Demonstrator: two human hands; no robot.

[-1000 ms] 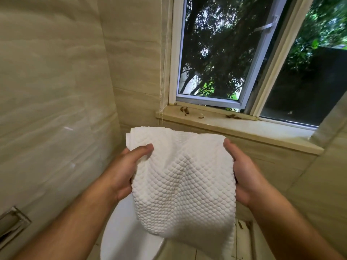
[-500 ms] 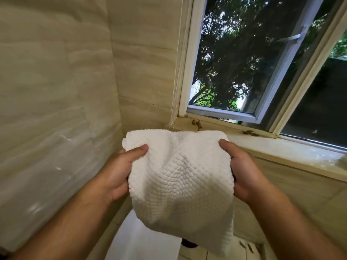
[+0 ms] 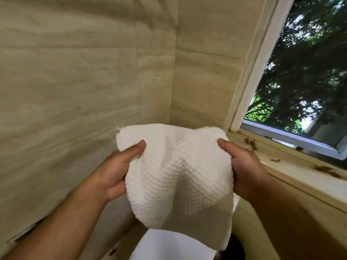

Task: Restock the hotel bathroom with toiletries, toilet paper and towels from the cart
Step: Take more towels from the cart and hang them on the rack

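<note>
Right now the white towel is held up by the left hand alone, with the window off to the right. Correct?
Not alone: the head view shows both hands on the white towel, the left hand gripping its left edge and the right hand its right edge. The window is off to the right, as you said.

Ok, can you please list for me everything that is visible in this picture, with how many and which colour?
towel: one, white, centre, held up
wall tiles: many, beige, left and behind
window: one, white frame, upper right, trees outside
window sill: one, pale beige, right, under the window
dry leaves: several, brown, on the sill
toilet: one, white, bottom, partly hidden by the towel
left hand: one, grips the towel's left edge
right hand: one, grips the towel's right edge
</note>
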